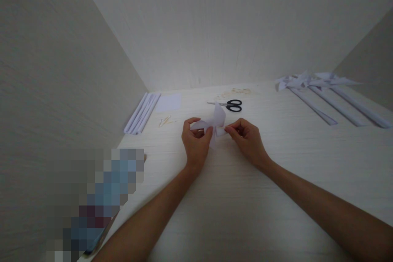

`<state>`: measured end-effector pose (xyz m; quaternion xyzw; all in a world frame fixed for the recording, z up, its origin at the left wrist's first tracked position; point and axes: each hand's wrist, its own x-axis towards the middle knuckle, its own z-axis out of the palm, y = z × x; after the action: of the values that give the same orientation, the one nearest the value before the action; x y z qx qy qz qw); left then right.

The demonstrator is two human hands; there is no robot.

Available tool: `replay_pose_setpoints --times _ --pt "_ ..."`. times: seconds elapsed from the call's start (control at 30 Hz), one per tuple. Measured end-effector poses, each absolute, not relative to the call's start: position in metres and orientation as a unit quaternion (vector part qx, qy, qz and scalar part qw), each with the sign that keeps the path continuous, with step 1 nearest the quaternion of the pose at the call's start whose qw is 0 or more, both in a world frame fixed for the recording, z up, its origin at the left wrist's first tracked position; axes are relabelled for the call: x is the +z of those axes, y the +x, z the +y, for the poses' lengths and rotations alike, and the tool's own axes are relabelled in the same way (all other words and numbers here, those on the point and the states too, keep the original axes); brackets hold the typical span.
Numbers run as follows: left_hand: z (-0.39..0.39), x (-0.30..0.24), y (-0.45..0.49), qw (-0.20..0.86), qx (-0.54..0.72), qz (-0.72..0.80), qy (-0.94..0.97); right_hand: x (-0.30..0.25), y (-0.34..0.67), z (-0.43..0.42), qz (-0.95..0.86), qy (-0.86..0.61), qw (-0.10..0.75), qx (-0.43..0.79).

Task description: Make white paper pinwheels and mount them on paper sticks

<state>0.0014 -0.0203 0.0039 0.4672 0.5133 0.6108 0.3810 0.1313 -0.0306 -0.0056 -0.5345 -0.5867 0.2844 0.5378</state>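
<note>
My left hand is closed on a white paper pinwheel, gripping it between thumb and fingers. Its curved blades stand out above, beside and below the fingers. At its right side, my right hand pinches what looks like a thin pale stick against the middle of the paper. The fingertips hide most of that stick. Just behind the pinwheel lies a pair of scissors with black handles, blades pointing left.
Rolled paper tubes lie at the left by a white paper square and several thin sticks. Small pale bits lie near the back wall. Finished-looking pinwheels on paper sticks rest at the right. Walls enclose the white table.
</note>
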Motion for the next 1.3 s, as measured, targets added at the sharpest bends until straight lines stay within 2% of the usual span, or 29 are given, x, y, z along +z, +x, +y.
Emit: replay_pose_setpoints --times 0.9,1.1,1.3 --pt "-0.016 0.001 0.002 0.408 0.613 0.501 0.455 -0.002 0.128 -0.034 -0.623 -0.559 0.515 0.184" --pt "-0.021 0.006 0.004 0.381 0.603 0.505 0.486 -0.002 0.126 -0.038 -0.652 -0.579 0.47 0.138" --pt "-0.024 0.003 0.004 0.326 0.594 0.509 0.531 -0.006 0.124 -0.04 -0.695 -0.582 0.421 0.035"
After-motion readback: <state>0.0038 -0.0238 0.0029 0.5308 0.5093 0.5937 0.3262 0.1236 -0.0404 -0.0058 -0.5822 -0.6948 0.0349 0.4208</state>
